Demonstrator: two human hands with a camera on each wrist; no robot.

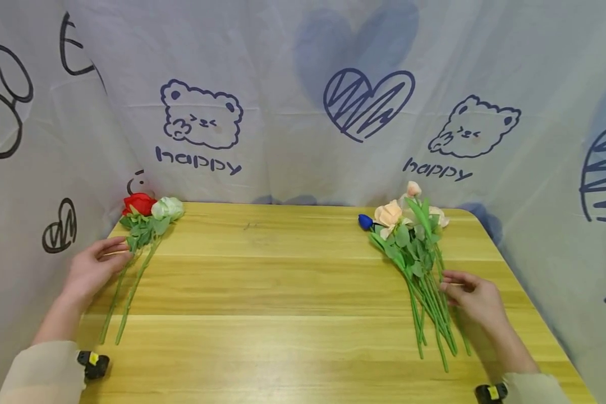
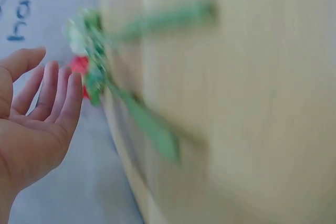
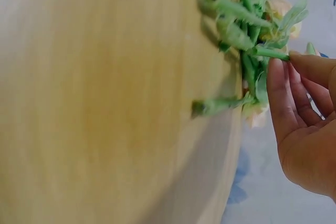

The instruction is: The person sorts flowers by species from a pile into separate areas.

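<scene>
On the table's left side lie a red rose [image 1: 138, 203] and a pale greenish-white rose [image 1: 168, 208], their long green stems pointing toward me. My left hand [image 1: 93, 269] is beside the red rose's leaves; in the left wrist view its fingers are loosely extended and hold nothing. At the right lies a loose bunch of flowers with a peach rose [image 1: 388, 213], a blue bud [image 1: 365, 221] and a small pink bud [image 1: 413, 189]. Between thumb and fingertips, my right hand [image 1: 477, 300] pinches one green stem [image 3: 270, 53] at the bunch's right side. Which bloom that stem carries I cannot tell.
The flowers lie on a light wooden table [image 1: 262, 286]. White cloth [image 1: 283, 129] printed with bears and hearts hangs behind it and along both sides. Small black devices sit at the left wrist [image 1: 93, 365] and the right wrist [image 1: 490, 393].
</scene>
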